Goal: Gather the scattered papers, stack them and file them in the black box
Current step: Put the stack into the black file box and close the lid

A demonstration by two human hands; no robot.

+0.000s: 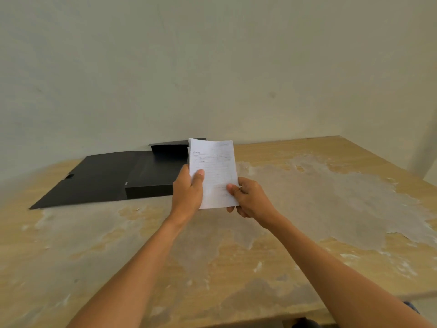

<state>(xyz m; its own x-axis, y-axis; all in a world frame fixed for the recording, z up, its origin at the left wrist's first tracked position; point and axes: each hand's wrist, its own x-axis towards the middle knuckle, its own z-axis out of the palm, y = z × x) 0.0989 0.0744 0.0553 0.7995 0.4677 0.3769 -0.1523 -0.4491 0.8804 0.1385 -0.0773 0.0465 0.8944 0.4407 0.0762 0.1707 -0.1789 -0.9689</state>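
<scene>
White papers [214, 174], a printed stack, held upright above the desk [307, 209], both hands on the lower edges. Left hand [186, 192] fingers pinch the left edge, thumb on the front; right hand [248, 197] fingers pinch the lower right corner. Black box [151, 176] lies open at the far left against the wall [212, 67], lid flap spread flat leftward; contents not visible. Desk surface worn, bare to the right and near edges.

Looking like a bare office or back room, can't tell which. Worn wooden desk [307, 233] with laminate peeling off in big pale patches is sitting against a plain, scuffed off-white wall [212, 67]. Black box [113, 176] lying open on it and printed form papers [212, 171] are pointing to paperwork.
</scene>
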